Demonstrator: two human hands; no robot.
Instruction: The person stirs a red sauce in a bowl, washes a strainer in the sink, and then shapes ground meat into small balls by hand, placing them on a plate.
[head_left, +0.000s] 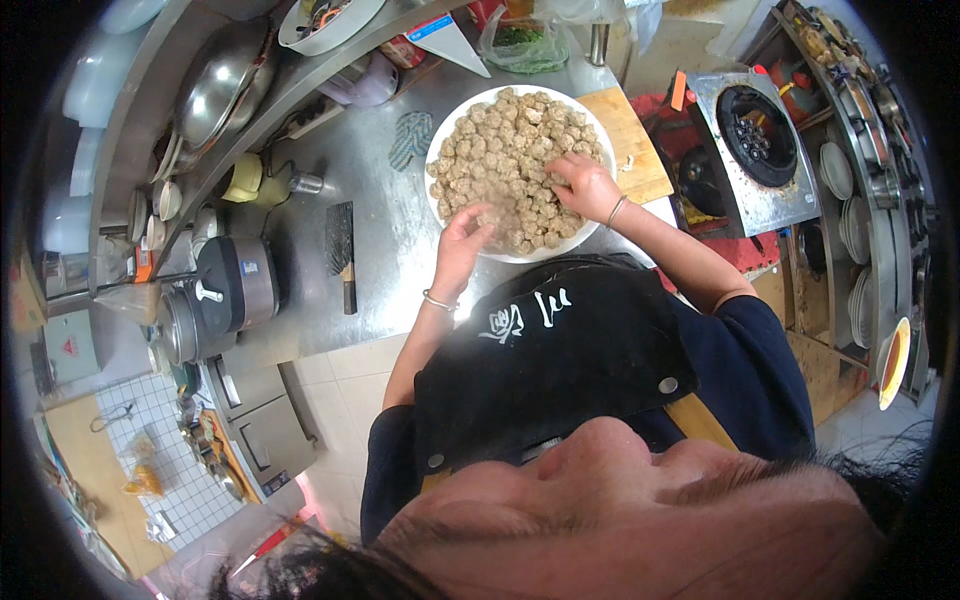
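Observation:
A large round white plate (609, 150) holds a heap of greyish-brown meatballs (510, 146) on the steel worktop. At the plate's near left edge, my left hand (461, 247) has its thumb and fingers closed around a meatball (486, 220). A faint haze blurs the meatballs beside it. My right hand (586, 187) reaches over the right side of the heap, its bent fingertips down among the meatballs. Whether it grips one is hidden by the fingers.
A wooden cutting board (626, 139) lies partly under the plate. On the steel worktop (382, 225) are a cleaver (341, 255) and a knitted cloth (411, 140). A bag of chopped greens (525, 45) sits behind. A gas stove (757, 142) stands right, a rice cooker (236, 285) left.

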